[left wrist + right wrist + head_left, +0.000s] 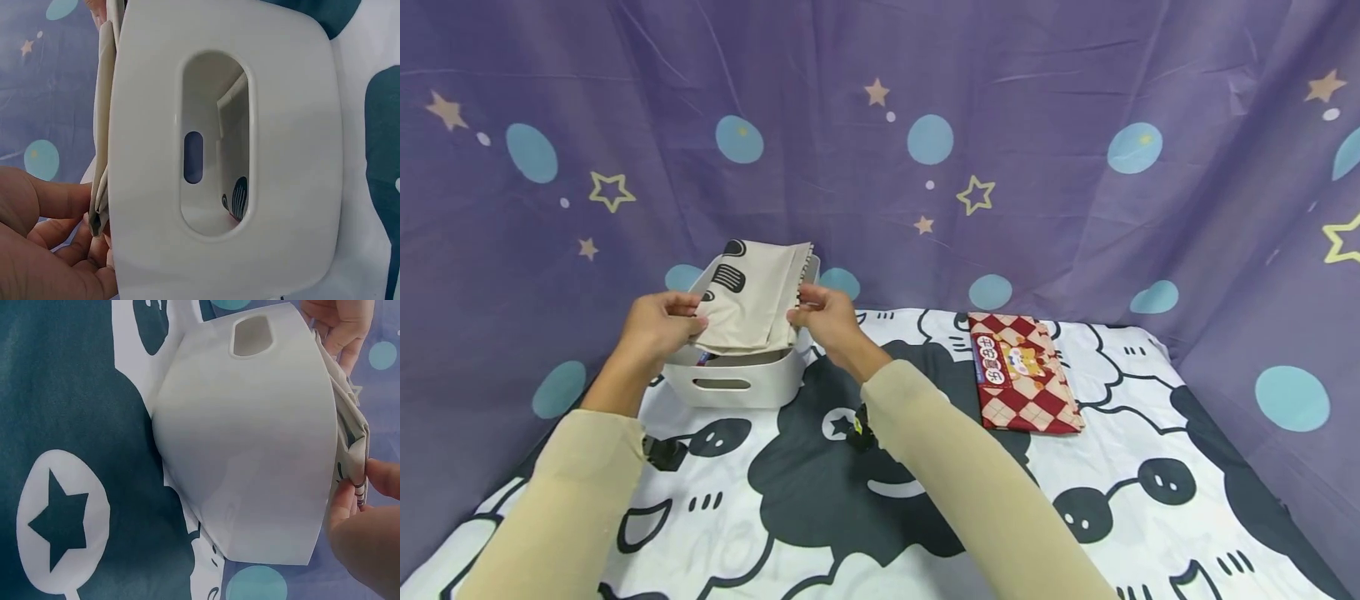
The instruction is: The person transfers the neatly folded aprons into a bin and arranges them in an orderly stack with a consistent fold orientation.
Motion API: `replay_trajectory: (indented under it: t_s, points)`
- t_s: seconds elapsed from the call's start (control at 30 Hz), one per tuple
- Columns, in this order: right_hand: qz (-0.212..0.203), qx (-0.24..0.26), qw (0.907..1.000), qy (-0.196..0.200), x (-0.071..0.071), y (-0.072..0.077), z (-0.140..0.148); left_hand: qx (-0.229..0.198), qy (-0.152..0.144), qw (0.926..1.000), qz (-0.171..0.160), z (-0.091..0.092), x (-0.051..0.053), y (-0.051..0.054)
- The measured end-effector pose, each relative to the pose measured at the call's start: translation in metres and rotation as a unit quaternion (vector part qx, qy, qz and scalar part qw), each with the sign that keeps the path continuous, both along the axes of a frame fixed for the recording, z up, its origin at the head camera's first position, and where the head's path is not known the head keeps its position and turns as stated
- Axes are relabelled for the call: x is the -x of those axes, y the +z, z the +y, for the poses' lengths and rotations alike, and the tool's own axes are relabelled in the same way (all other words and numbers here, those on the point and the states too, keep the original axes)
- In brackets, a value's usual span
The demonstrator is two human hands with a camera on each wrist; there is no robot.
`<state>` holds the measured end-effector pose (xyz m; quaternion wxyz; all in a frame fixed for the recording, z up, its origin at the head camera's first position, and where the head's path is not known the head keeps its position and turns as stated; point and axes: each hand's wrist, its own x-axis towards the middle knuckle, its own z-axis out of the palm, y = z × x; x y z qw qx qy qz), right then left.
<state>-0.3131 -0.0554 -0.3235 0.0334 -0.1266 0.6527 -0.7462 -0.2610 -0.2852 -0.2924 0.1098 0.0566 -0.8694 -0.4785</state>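
A folded cream cloth [748,296] with black prints lies level over the top of a white plastic bin [752,383]. My left hand [662,325] pinches the cloth's left edge between thumb and fingers; in the left wrist view that hand [56,240] grips the folded layers beside the bin wall [294,150]. On the other side, my right hand [835,321] pinches the right edge, and the right wrist view shows its thumb and fingers [369,519] on the fold [353,440]. Most of the bin's inside is hidden under the cloth.
A folded red and cream diamond-patterned cloth packet [1026,375] with a cartoon print lies to the right on the black and white sheet [985,508]. Behind everything hangs a purple curtain [1037,208] with stars and blue dots.
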Motion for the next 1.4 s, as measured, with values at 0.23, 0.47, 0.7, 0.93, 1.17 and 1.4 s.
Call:
replay_trajectory:
  t_s: [0.23, 0.47, 0.7, 0.93, 1.17, 1.4]
  points:
    - [0.006, -0.034, 0.9994, -0.003, 0.001, 0.001, -0.001, 0.0, 0.013, 0.9999, 0.007, -0.001, 0.003, -0.004]
    - [0.011, -0.087, 0.9961, -0.015, -0.001, 0.005, 0.007, 0.175, 0.05, 0.9831, 0.014, -0.007, 0.004, -0.007]
    - [0.026, -0.077, 0.9965, -0.024, 0.002, -0.003, 0.012, 0.174, 0.034, 0.9839, 0.021, -0.002, 0.003, -0.012]
    - [0.05, -0.064, 0.9966, -0.016, 0.001, -0.004, 0.023, 0.158, 0.021, 0.9869, 0.028, 0.01, 0.002, -0.013]
    - [0.073, -0.082, 0.9939, -0.003, 0.002, -0.007, 0.037, 0.141, -0.002, 0.9893, 0.038, 0.025, 0.0, -0.016]
    - [0.097, -0.108, 0.9893, -0.007, 0.001, -0.009, 0.052, 0.113, -0.026, 0.9912, 0.064, 0.044, 0.0, -0.016]
